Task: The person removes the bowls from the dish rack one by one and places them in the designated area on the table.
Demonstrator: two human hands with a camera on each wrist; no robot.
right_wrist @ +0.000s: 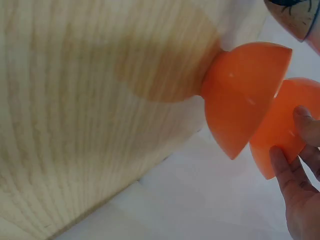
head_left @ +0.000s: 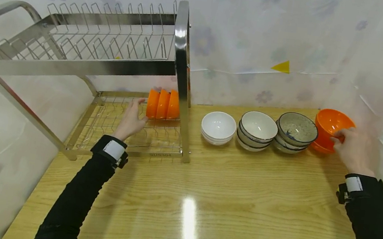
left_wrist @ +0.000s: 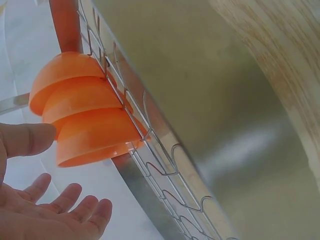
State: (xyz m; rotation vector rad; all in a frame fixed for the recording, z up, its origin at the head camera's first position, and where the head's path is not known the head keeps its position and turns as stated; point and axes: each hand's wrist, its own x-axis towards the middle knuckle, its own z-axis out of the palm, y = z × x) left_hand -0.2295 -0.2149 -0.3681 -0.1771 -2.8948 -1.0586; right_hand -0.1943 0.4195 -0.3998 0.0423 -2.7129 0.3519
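Note:
Three orange bowls (head_left: 163, 105) stand on edge, side by side, on the lower wire tier of the dish rack (head_left: 152, 152). My left hand (head_left: 130, 121) is just left of them with its fingers spread and nothing in its grasp. In the left wrist view, its thumb (left_wrist: 35, 139) overlaps the edge of the orange bowls (left_wrist: 95, 135). At the far right, my right hand (head_left: 356, 151) pinches an upper orange bowl (head_left: 333, 121) by its side. That bowl (right_wrist: 282, 130) is above another orange bowl (right_wrist: 245, 95), which sits upright on the table.
Left of the orange pair stand stacks of speckled grey bowls (head_left: 297, 129), cream bowls with dark rims (head_left: 257, 126) and white bowls (head_left: 218, 126). The rack's upper tier (head_left: 115, 36) overhangs my left hand. A patterned sheet (head_left: 239, 29) closes off the back and sides.

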